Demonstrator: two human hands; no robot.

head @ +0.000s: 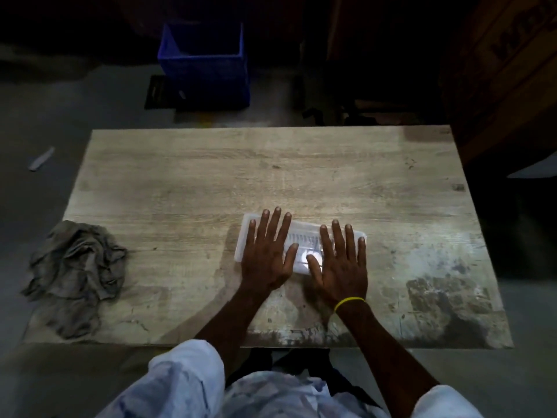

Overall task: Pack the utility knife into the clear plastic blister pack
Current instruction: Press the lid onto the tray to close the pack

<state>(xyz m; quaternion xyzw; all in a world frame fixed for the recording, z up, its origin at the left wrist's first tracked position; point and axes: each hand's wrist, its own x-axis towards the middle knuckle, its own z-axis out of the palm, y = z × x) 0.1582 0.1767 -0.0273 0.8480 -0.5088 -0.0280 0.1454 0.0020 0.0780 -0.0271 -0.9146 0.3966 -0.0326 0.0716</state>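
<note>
A clear plastic blister pack lies flat on the wooden table, right of centre and near the front. My left hand rests palm down on its left part, fingers spread. Palm down as well, my right hand covers the pack's right part; a yellow band circles that wrist. Between the two hands a ribbed shape and a pale round spot show through the plastic. The utility knife cannot be told apart under the hands and the glare.
A crumpled grey rag lies at the table's front left corner. Beyond the far edge a blue plastic crate stands on the floor. Dark cardboard boxes rise at the back right. The table's right front is stained.
</note>
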